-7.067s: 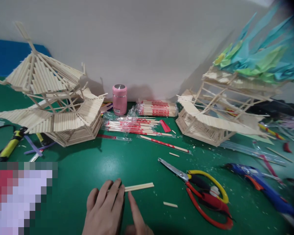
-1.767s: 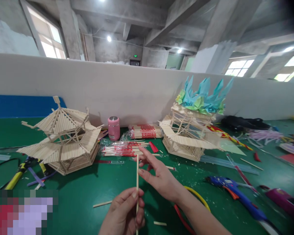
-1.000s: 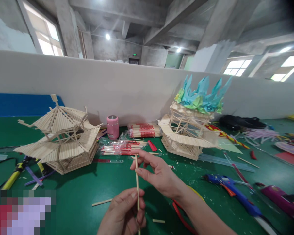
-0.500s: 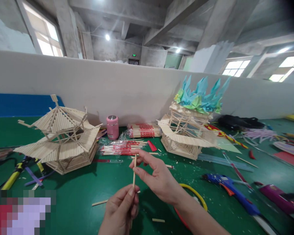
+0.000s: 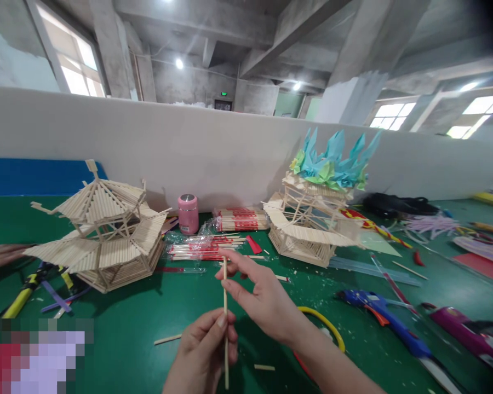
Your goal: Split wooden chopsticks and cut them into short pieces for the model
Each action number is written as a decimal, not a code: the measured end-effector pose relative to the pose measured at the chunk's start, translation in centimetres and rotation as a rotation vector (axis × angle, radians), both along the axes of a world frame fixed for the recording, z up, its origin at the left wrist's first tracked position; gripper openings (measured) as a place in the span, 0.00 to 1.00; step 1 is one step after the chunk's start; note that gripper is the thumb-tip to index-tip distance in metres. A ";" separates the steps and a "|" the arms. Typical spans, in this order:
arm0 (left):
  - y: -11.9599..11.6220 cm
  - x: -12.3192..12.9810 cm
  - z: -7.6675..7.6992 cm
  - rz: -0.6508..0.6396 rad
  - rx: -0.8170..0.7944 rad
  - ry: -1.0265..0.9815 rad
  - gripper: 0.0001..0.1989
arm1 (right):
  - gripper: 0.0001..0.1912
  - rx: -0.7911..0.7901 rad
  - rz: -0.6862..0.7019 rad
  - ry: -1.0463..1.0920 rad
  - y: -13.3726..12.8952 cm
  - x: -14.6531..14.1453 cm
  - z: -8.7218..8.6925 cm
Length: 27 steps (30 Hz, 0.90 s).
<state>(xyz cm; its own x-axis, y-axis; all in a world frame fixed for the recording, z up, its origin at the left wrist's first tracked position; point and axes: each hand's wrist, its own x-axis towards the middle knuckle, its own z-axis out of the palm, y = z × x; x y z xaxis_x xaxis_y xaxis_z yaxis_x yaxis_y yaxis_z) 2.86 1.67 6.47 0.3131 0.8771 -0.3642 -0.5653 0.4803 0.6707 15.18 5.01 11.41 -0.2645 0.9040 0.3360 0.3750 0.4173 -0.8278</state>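
A thin wooden chopstick (image 5: 225, 301) stands almost upright in front of me, held by both hands. My left hand (image 5: 205, 345) pinches it around its lower half between thumb and fingers, and its bottom end sticks out below. Up near the top, my right hand (image 5: 267, 301) has its thumb and fingertips closed on the same stick. Short stick pieces (image 5: 264, 368) lie on the green table under my hands. Behind my fingers are wrapped chopsticks (image 5: 203, 249) in clear and red packaging.
A stick-built pavilion (image 5: 107, 235) stands left; another stick structure (image 5: 312, 235) topped with folded blue paper stands right. Between them are a pink flask (image 5: 188, 213) and bundled chopsticks (image 5: 242, 220). Blue (image 5: 390, 320) and purple (image 5: 468, 334) glue guns lie right. Another person's hand (image 5: 2, 257) rests far left.
The chopstick has turned slightly and its lower end now shows below my left hand. My right hand stays near the top. The other person's hand at far left has come further into view.
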 end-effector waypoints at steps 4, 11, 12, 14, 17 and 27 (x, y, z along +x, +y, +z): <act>-0.3 0.0 0.2 -0.010 -0.048 -0.027 0.12 | 0.24 -0.078 0.089 0.018 0.3 0.8 0.1; -0.5 0.0 0.1 -0.063 -0.032 -0.070 0.13 | 0.26 -0.080 0.109 0.033 0.4 1.1 -0.2; -0.5 -0.1 0.1 -0.069 -0.041 -0.076 0.13 | 0.26 -0.071 0.109 0.040 0.4 1.0 -0.2; -0.5 -0.1 0.3 -0.075 -0.039 -0.084 0.13 | 0.24 -0.060 0.103 0.052 0.4 1.0 -0.3; -0.5 -0.1 0.4 -0.077 -0.024 -0.084 0.13 | 0.21 -0.068 0.082 0.052 0.3 0.9 -0.4; -0.6 0.1 0.5 -0.018 -0.094 -0.044 0.15 | 0.20 -0.066 0.083 0.122 -0.2 0.5 0.0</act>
